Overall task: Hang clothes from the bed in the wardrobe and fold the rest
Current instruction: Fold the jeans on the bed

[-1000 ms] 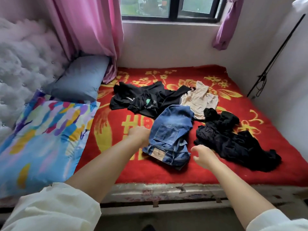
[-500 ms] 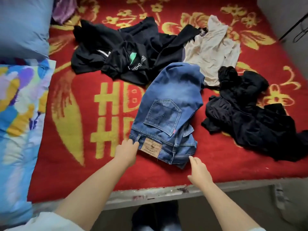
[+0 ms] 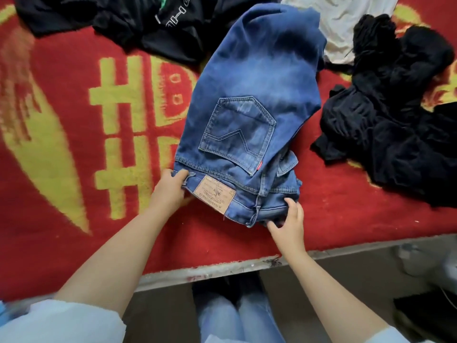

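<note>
Both forearms extend forward over the near edge of the bed (image 3: 74, 243), sleeves pushed up to the elbows. The left hand (image 3: 170, 186) grips the left corner of the waistband of the folded blue jeans (image 3: 254, 95), thumb on top and fingers curled around the edge. The right hand (image 3: 288, 220) pinches the waistband's right corner, thumb beneath and fingers over the stacked denim. The hands stand apart, the leather patch (image 3: 214, 195) between them. The jeans lie on the red blanket, reaching away from the hands. A black garment (image 3: 385, 115) sits beyond the right hand; a black printed top (image 3: 158, 23) beyond the left
</note>
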Action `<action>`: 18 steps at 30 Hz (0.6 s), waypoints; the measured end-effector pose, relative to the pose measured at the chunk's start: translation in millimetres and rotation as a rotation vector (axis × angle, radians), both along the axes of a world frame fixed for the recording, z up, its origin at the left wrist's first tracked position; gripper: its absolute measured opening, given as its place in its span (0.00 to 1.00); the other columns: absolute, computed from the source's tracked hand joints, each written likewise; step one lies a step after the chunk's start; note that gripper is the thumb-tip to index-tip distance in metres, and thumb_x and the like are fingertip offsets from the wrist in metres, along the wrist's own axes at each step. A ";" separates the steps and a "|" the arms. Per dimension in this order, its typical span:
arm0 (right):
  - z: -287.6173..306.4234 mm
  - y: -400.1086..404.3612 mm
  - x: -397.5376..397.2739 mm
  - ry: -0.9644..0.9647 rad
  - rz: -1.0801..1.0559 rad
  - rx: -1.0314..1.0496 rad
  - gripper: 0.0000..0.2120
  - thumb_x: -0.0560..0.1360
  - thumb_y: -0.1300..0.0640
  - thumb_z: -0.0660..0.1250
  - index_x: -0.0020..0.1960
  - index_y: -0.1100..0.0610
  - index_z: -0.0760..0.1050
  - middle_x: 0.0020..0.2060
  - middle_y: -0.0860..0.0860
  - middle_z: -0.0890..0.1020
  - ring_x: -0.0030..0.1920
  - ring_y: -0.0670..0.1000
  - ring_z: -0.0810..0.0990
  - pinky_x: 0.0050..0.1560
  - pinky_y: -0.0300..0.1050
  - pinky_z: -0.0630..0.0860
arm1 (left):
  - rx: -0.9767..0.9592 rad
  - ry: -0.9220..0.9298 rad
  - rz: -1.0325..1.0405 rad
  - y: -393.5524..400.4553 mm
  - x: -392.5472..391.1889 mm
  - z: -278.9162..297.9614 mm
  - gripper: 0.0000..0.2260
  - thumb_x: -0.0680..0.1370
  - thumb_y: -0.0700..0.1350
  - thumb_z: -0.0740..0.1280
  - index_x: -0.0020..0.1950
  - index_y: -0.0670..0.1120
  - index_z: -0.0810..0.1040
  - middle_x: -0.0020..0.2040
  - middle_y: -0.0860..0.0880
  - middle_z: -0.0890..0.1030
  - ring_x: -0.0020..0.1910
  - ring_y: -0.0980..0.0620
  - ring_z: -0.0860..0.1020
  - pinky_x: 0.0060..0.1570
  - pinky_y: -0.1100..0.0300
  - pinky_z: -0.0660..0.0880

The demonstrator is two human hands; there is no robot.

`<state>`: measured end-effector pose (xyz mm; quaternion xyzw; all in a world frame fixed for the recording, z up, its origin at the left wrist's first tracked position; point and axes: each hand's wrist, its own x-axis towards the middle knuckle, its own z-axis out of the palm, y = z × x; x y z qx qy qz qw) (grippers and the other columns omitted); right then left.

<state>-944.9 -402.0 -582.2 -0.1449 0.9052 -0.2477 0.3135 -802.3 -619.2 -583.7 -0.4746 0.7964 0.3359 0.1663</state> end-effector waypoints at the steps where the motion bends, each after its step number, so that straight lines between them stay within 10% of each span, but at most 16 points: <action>1: 1.4 -1.6 -0.1 0.002 -0.064 -0.022 0.25 0.69 0.69 0.68 0.65 0.63 0.66 0.61 0.61 0.69 0.57 0.58 0.72 0.62 0.52 0.69 | 0.032 0.032 0.004 -2.2 1.9 5.5 0.17 0.73 0.36 0.65 0.62 0.42 0.73 0.54 0.36 0.73 0.53 0.38 0.74 0.50 0.52 0.68; 5: 31.5 -14.6 -9.3 -0.028 -0.218 -0.044 0.13 0.72 0.69 0.62 0.55 0.62 0.71 0.38 0.57 0.75 0.42 0.57 0.75 0.43 0.40 0.66 | 0.120 0.321 0.158 -4.5 15.9 67.0 0.13 0.69 0.36 0.54 0.47 0.46 0.75 0.29 0.50 0.73 0.27 0.52 0.73 0.31 0.58 0.67; 12: 88.9 -36.1 8.0 -0.049 0.289 0.002 0.50 0.56 0.51 0.81 0.71 0.62 0.60 0.65 0.59 0.65 0.67 0.59 0.63 0.67 0.49 0.61 | 0.203 0.586 0.215 6.8 0.8 206.1 0.20 0.72 0.26 0.53 0.40 0.50 0.72 0.25 0.49 0.72 0.18 0.58 0.69 0.21 0.67 0.66; 18: 114.8 -49.4 47.1 0.152 0.055 -0.149 0.38 0.60 0.54 0.80 0.63 0.69 0.69 0.58 0.65 0.75 0.60 0.64 0.73 0.62 0.51 0.66 | 0.232 0.745 0.342 37.7 -12.4 314.9 0.18 0.73 0.27 0.53 0.35 0.46 0.72 0.19 0.56 0.68 0.17 0.59 0.67 0.18 0.68 0.64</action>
